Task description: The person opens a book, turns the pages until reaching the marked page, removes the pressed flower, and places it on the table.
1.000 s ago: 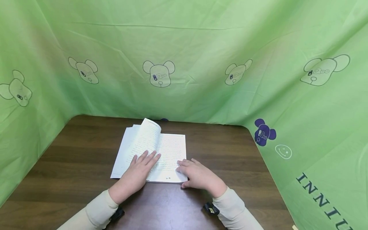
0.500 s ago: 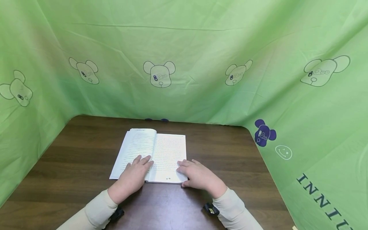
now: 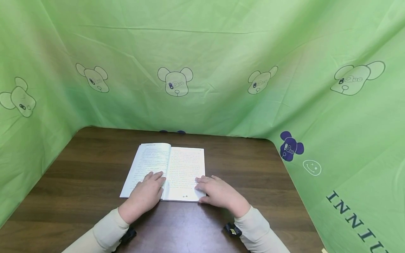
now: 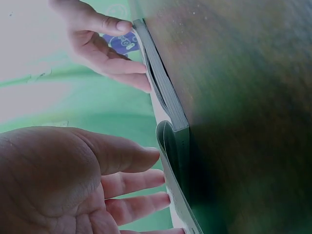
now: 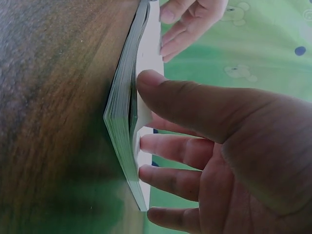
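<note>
An open book (image 3: 186,165) with printed white pages lies flat on the table. My left hand (image 3: 145,191) rests on the lower part of its left-hand page, close to the spine, fingers extended. In the left wrist view, the thumb and fingertips touch that page, which curves up beside the thick page block (image 4: 168,90). My right hand (image 3: 219,193) rests at the lower right corner of the right-hand page. Its fingertips lie on the paper, and the thumb (image 5: 156,80) touches the page near the bottom edge. The top pages bow slightly above the stack there.
The brown wooden table (image 3: 250,165) extends on both sides of the book. A green curtain (image 3: 215,112) printed with bear heads hangs around its back and sides. Both wrists carry a small black device (image 3: 232,229) under a pale sleeve (image 3: 257,225).
A raised, curling leaf has come down flat onto the left side under my left hand. That hand has slid slightly left and toward me. My right hand has hardly moved.
</note>
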`<state>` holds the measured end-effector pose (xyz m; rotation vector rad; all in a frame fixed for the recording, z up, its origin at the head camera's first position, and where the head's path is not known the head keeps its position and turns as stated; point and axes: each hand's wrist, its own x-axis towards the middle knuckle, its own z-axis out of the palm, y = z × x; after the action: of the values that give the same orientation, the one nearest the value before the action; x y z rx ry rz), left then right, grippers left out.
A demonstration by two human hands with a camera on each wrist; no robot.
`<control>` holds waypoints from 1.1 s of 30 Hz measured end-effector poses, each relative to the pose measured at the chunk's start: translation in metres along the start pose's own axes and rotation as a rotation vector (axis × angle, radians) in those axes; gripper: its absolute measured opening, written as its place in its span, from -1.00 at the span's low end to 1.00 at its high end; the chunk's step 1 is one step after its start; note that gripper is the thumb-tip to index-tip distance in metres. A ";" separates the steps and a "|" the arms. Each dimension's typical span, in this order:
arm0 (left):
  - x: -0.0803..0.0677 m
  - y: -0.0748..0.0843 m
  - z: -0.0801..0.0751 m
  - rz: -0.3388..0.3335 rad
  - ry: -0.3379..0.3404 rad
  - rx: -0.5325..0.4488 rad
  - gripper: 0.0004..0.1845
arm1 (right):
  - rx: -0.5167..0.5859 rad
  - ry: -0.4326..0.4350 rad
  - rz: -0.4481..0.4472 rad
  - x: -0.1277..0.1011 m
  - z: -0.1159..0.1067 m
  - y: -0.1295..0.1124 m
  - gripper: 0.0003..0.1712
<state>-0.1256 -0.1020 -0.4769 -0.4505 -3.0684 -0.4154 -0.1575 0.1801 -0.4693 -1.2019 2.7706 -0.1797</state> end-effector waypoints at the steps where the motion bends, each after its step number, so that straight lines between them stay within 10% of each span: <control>1: 0.000 0.000 0.000 -0.002 -0.002 -0.005 -0.63 | -0.005 0.002 -0.005 0.000 0.000 0.000 -0.68; 5: 0.000 0.000 -0.001 -0.006 -0.010 -0.010 -0.61 | -0.021 0.016 -0.025 0.000 -0.003 0.000 -0.95; 33: -0.002 0.000 0.003 0.016 -0.012 -0.014 -0.14 | -0.104 0.418 -0.035 0.004 -0.006 0.000 -0.85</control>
<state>-0.1235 -0.1014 -0.4801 -0.4793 -3.0727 -0.4360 -0.1609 0.1775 -0.4633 -1.3758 3.1479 -0.3283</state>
